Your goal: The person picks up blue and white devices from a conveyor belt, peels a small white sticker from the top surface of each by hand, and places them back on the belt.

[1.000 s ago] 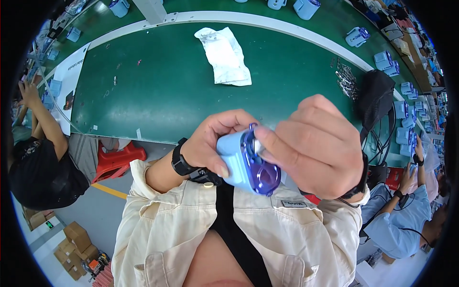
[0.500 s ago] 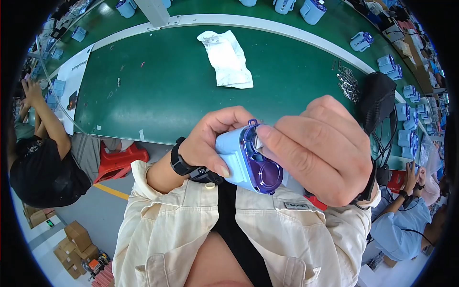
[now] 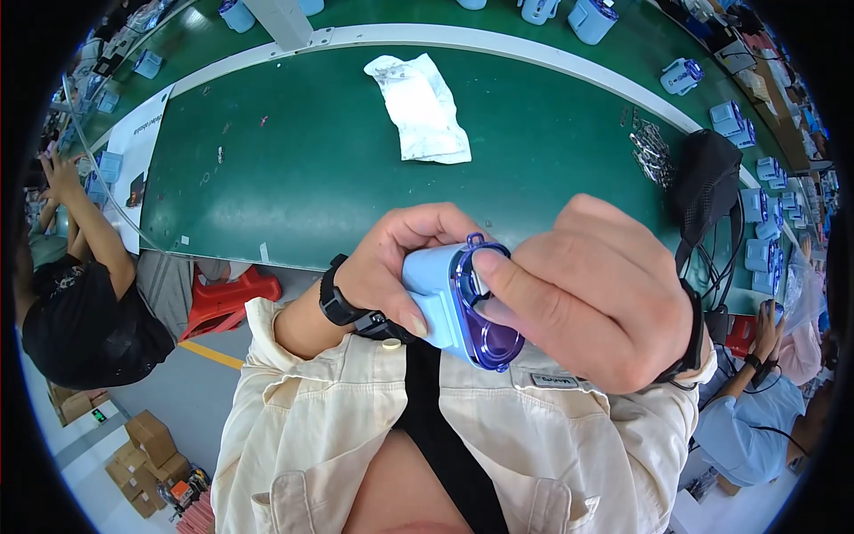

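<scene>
My left hand is wrapped round a light-blue bottle-like container, held tilted above my lap near the table's front edge. Its top is a translucent purple-blue lid with a small loop at the far end. My right hand is closed at that lid, thumb and fingertips pinched over its far half. A small pale or silvery bit shows by the thumb; whether it is a separate piece or part of the lid, I cannot make out. The other right fingers are curled, their tips hidden.
A crumpled white cloth or paper lies on the green table. To the right are a heap of small metal parts and a black mesh pouch with cables. Similar containers line the far strip. People sit on both sides.
Both hands and the container have shifted slightly down and toward the right. My right thumb has moved a little over the lid; the pinch there stays closed.
</scene>
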{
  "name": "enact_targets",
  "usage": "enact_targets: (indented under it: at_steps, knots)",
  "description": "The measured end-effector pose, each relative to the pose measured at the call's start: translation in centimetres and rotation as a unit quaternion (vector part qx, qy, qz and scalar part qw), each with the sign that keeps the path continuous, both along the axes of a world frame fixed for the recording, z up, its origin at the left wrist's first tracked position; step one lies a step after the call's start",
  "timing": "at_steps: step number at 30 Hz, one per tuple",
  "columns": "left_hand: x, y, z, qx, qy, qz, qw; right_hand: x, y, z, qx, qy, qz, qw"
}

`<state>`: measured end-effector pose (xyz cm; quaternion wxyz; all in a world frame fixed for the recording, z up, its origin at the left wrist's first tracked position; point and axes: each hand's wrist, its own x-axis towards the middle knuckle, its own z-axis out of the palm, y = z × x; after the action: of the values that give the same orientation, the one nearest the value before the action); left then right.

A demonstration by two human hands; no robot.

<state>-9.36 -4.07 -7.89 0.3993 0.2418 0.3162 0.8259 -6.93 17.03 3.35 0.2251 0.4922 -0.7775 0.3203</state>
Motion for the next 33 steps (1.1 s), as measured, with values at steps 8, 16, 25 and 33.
enact_targets:
  at_steps: [8, 16, 25, 33]
  knots:
    - [-0.1, 0.6, -0.7, 0.105, 0.03, -0.001, 0.994, 0.4, 0.1, -0.3, -0.002, 0.006, -0.009, 1.0]
    - [-0.5, 0.6, -0.7, 0.1, 0.022, -0.014, 0.995, 0.0, 0.6, 0.6, 0.078, 0.035, -0.002, 0.996]
    - [-1.2, 1.0, -0.5, 0.081, 0.278, 0.217, 0.932, 1.0, -1.5, -1.9, -0.124, -0.248, -0.053, 0.959]
    - [0.4, 1.8, 0.1, -0.06, 0.421, 0.39, 0.817, -1.4, 0.4, -5.0, -0.067, -0.185, 0.067, 0.978]
